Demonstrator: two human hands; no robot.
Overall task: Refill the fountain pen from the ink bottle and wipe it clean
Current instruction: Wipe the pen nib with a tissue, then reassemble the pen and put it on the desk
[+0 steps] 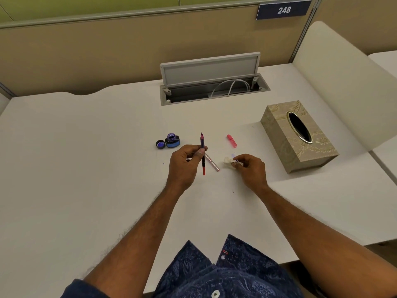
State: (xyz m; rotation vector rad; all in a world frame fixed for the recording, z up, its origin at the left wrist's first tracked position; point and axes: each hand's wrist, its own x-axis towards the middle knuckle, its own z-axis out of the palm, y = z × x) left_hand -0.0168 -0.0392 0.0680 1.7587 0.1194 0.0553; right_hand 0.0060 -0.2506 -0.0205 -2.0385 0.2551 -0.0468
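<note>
Two hands work over a white table, both partly closed. The left hand has its fingers curled and its thumb pressed against a slim dark fountain pen section with a pink grip and a red end. It holds the pen by the middle, with the nib pointing away from the person and the red end sticking out below the hand. The right hand pinches a small crumpled white tissue marked with purple ink between its thumb and fingertips, low over the table and just to the right of the pen, apart from it.

Just beside the left hand's thumb, a pale pink and silver pen barrel lies at a slant on the table. Beyond the left hand stands a small open glass ink bottle with a blue label, and its round dark screw cap lies upturned, touching or almost touching the bottle's left side. A short translucent pink pen cap lies beyond the right hand.

Further right is a beige patterned tissue box with a gold-rimmed oval opening. At the back of the table a grey cable hatch stands with its lid raised, a white cable looped inside. A tan partition wall runs behind it, carrying a dark blue plate numbered 248. A few tiny purple specks dot the table near the hands.
</note>
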